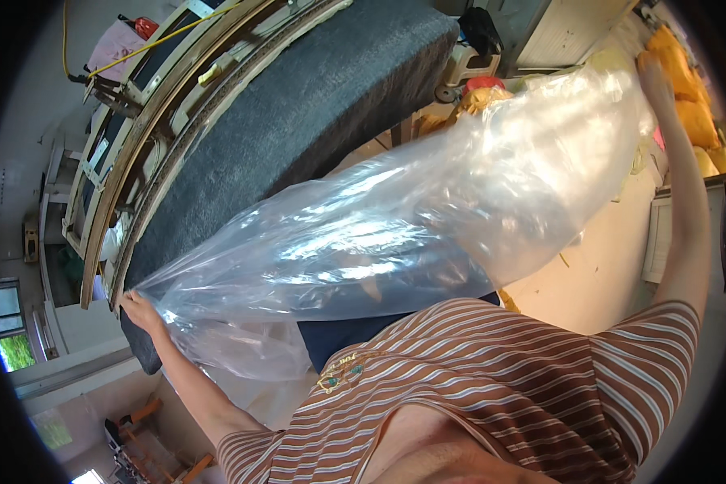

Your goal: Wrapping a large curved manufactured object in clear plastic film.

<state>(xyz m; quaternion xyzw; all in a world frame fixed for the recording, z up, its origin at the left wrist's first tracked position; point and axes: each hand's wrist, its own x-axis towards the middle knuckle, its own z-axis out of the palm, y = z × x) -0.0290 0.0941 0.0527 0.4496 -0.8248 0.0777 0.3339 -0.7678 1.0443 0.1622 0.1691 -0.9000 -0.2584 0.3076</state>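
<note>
A large, clear, crinkled plastic bag is stretched wide across the middle of the view, held out between the person's two spread arms. The left hand sits at the lower left end of the bag, its grip closed on a gathered corner of the film right at the edge of a long dark grey upholstered cushion. The right hand is raised at the upper right, where the far end of the bag reaches it; the fingers are curled against the film there, but the glare and the distortion near the rim make it impossible to tell whether that grip is truly clamped on the plastic or only pressed to it. The bag hangs in front of the cushion, and the grey fabric shows dimly through its lower part. The cushion lies beside a curved wooden furniture frame that runs along its left side, with a yellow cord strung above the frame. Behind the right end of the bag are pieces of yellow-orange foam, stacked near the right hand. Below the bag, the person's brown and white striped shirt fills the lower part of the view.
</note>
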